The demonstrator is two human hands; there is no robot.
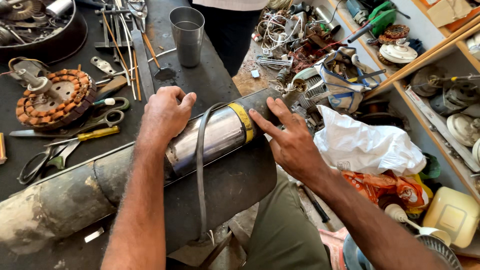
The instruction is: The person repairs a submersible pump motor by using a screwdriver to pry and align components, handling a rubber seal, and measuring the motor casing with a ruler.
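A motor repair workshop: a grimy black table (220, 75) carries a copper-wound round stator (54, 100), steel scissors (45, 157) and a yellow-handled screwdriver (97, 133), beside wooden shelves (435, 55) crowded with motor parts.

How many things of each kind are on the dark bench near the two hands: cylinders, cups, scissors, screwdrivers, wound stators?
Long metal cylinder, under left hand and right hand: 1
Steel cup: 1
Scissors: 2
Yellow-handled screwdriver: 1
Copper-wound stator: 1
Total: 6

Yellow label band (243, 121) wrapped around steel cylinder (210, 137), right hand (292, 142) fingers touching it. Orange printed packet (385, 184) under white plastic bag (367, 145). Cardboard box (450, 11) on top shelf, far right.
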